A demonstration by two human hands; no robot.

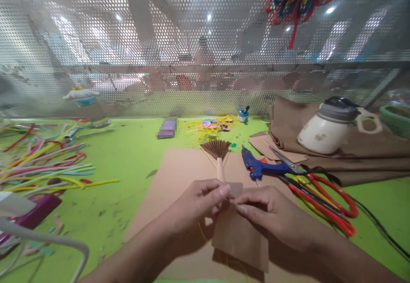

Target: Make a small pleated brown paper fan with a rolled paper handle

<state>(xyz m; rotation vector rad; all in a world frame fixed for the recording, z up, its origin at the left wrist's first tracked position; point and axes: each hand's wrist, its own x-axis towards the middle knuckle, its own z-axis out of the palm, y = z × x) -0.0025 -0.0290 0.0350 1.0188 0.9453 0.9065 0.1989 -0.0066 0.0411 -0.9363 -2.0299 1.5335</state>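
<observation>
From the head view, my left hand (200, 199) and my right hand (269, 212) meet over a brown card (240, 236) that lies on a larger tan sheet (173, 180) on the green counter (128, 154). Both grips are pinched nearly shut on the card's top edge, thumbs and forefingers close together, at the foot of a stick (220, 169) that I hold there as well. The stick points away from me and ends in a pleated brown paper fan (216, 148), already folded and spread. I cannot tell whether the stick is glued to the card or only pressed against it.

As I judge it, the fan and handle are made, and the work now in hand is folding or wrapping the card about the handle's lower end; that part looks barely begun, since most of the card is flat.

Just right of the stick lies a blue glue gun (256, 165), with red-handled scissors (323, 197) beside it. Farther right a white jug (326, 131) rests on folded brown cloth (368, 154). Coloured pipe cleaners (48, 163) are strewn at the left, and paper scraps (211, 127) lie near the mesh wall (160, 39).
</observation>
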